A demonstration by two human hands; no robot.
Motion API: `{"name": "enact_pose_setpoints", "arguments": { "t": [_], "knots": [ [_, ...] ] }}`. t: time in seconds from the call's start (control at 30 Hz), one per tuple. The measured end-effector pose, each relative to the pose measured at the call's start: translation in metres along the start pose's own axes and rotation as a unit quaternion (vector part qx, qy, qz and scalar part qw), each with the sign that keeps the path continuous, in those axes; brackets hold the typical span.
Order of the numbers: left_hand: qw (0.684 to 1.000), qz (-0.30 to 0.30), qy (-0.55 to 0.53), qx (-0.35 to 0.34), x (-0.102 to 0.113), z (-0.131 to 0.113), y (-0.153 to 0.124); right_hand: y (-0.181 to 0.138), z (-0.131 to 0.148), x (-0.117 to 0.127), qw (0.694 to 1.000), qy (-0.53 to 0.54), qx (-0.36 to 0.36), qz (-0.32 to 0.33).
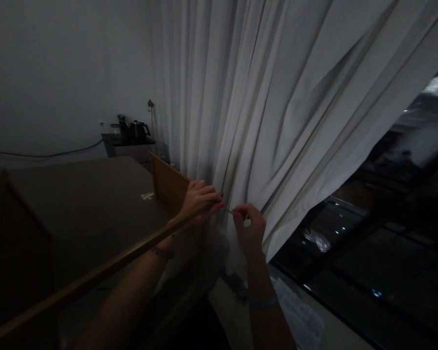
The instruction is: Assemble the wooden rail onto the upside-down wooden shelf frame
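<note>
A pale curtain (pixel 277 97) hangs in long folds across the middle and right of the head view. My left hand (pixel 199 201) is closed on a gathered fold of its cloth, just behind the corner of a wooden rail. My right hand (pixel 250 226) is closed in a pinch close beside it, holding a thin pin-like thing (pixel 229 211) that points toward the left hand. What the thin thing is I cannot make out in the dim light.
A wooden desk (pixel 80 214) with raised side boards fills the left. A side table with a dark kettle (pixel 136 130) stands against the far wall. Dark window glass (pixel 387 228) shows at the right. Papers (pixel 299 316) lie on the sill below.
</note>
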State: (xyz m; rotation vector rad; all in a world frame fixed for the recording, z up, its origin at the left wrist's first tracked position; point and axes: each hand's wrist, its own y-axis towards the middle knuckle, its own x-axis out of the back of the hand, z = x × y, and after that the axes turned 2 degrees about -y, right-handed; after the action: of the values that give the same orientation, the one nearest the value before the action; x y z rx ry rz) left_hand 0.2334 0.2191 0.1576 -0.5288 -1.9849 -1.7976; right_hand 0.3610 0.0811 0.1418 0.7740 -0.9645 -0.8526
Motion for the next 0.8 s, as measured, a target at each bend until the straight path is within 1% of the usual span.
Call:
{"name": "enact_pose_setpoints", "arguments": {
  "t": [0.1,0.17,0.2,0.27,0.3,0.43,0.53,0.6,0.67,0.8],
  "knots": [
    [1.000,0.009,-0.006,0.006,0.001,-0.001,0.001,0.000,0.014,-0.005,0.990,0.072,-0.110,0.044],
    [1.000,0.018,-0.012,0.017,0.001,-0.001,0.000,0.001,0.022,-0.007,0.973,0.140,-0.164,0.079],
    [0.999,0.021,-0.014,0.021,0.001,0.000,0.000,0.002,0.025,-0.007,0.964,0.173,-0.180,0.093],
    [0.999,0.022,-0.013,0.025,0.000,0.001,-0.001,0.004,0.027,-0.006,0.954,0.213,-0.179,0.113],
    [0.999,0.020,-0.009,0.025,-0.001,0.002,-0.001,0.005,0.026,-0.005,0.955,0.213,-0.165,0.121],
    [1.000,0.007,-0.002,0.011,-0.001,0.001,-0.002,0.005,0.013,0.003,0.976,0.138,-0.072,0.154],
    [1.000,0.001,-0.014,0.000,0.001,-0.001,-0.001,0.004,0.005,0.010,0.982,0.075,-0.003,0.174],
    [1.000,-0.002,-0.015,0.002,0.002,-0.002,0.000,0.004,0.003,0.013,0.984,0.051,0.018,0.169],
    [1.000,0.000,-0.011,0.007,0.001,-0.002,0.000,0.004,0.006,0.013,0.988,0.052,-0.015,0.148],
    [1.000,0.012,-0.001,0.014,0.001,-0.001,0.000,0.002,0.014,0.008,0.983,0.070,-0.141,0.099]
  ]
}}
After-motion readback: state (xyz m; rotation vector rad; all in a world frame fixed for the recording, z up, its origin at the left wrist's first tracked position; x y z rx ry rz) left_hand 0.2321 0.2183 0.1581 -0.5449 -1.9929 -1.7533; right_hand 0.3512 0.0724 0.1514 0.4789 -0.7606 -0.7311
